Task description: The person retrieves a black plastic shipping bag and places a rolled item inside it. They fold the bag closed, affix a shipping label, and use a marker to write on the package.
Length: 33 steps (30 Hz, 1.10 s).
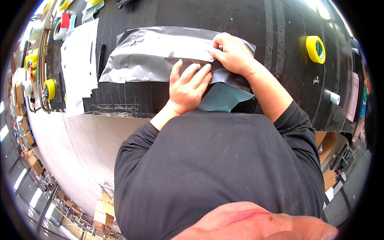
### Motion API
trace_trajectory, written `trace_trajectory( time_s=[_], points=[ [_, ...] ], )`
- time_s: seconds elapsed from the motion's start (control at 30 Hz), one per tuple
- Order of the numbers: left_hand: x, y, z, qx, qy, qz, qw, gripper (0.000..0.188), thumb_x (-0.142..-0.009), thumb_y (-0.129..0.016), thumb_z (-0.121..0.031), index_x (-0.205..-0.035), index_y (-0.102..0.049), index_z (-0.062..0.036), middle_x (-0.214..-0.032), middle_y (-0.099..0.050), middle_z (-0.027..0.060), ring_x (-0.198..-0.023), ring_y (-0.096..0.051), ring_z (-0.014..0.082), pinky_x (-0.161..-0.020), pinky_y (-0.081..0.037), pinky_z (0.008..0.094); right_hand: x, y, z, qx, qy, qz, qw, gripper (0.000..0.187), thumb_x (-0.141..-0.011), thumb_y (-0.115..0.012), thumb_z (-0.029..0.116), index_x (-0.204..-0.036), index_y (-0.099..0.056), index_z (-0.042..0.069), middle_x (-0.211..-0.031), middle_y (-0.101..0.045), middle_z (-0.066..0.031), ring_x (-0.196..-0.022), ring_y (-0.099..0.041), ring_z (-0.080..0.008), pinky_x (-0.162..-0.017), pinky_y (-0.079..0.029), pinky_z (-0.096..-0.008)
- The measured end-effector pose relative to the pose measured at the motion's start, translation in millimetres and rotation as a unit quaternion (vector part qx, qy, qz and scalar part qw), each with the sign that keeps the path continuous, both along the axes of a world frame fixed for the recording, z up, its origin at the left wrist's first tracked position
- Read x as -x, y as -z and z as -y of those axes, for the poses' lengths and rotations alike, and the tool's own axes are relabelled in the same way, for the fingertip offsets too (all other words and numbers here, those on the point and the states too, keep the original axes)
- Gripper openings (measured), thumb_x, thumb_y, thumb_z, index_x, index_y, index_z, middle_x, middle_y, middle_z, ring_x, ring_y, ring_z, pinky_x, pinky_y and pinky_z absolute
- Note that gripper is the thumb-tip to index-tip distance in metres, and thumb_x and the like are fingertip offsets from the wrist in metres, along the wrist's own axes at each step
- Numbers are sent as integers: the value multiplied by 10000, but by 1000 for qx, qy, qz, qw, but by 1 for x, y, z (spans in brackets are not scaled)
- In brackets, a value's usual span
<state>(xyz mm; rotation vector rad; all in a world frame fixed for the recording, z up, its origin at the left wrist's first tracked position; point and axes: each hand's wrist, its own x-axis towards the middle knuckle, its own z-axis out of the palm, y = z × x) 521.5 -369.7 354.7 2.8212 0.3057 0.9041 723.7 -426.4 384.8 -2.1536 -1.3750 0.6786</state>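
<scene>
A long silver-grey plastic mailer bag (148, 66) lies flat across the black table in front of me, with a white label (172, 47) along its upper part. My left hand (187, 86) rests on the bag's near edge, its fingers spread and nothing held. Over the right end of the label is my right hand (232, 52), thumb and forefinger bent together at the label's edge. Whatever may be between those fingertips is hidden. A pale blue-green sheet (226, 97) sticks out below the bag, between my hands and next to my body.
White papers (80, 60) and a black pen-like stick (101, 60) lie left of the bag. A yellow tape roll (315, 49) and a small white roll (334, 98) are on the right. Another yellow roll (49, 89) stands at the table's left edge.
</scene>
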Motion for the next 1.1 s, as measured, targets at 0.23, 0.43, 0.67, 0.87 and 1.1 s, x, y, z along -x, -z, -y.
trace_trajectory(
  time_s=[0.23,0.43,0.67,0.87,1.1],
  points=[
    [0,-3,1,2,5,-4,1000,186,-790,-627,-137,-939,-738,-135,-1148,-692,-39,-1044,-593,174,-1100,-315,482,-2,-5,-2,21,-3,-15,1000,257,-875,-679,277,-901,-606,32,-959,-630,-153,-919,-602,-329,-810,-473,-404],
    [-7,-7,1,13,4,7,1000,243,-748,-645,-108,-978,-721,-83,-1186,-680,8,-1017,-591,180,-1002,-385,397,-2,-5,-2,14,4,-32,999,245,-862,-695,267,-891,-618,36,-932,-637,-151,-895,-606,-313,-793,-480,-399],
    [-8,-3,-4,3,20,-7,1000,290,-737,-652,-105,-1018,-709,-59,-1211,-671,19,-1006,-582,191,-972,-413,386,-2,-3,0,2,6,-23,1000,248,-853,-707,274,-874,-618,43,-914,-639,-141,-886,-606,-306,-789,-481,-397],
    [-1,2,-7,5,34,-9,999,250,-767,-636,-121,-998,-713,-64,-1215,-671,16,-1028,-582,190,-1023,-406,404,0,-2,1,-2,11,-8,1000,334,-823,-729,368,-880,-620,58,-959,-648,-129,-924,-615,-318,-817,-494,-415],
    [2,3,-6,5,32,-24,999,231,-789,-619,-124,-988,-722,-68,-1208,-674,16,-1044,-586,190,-1046,-395,411,13,8,9,-49,-17,112,992,381,-818,-744,405,-960,-582,91,-996,-622,-83,-1024,-552,-303,-901,-452,-390]
  ],
)
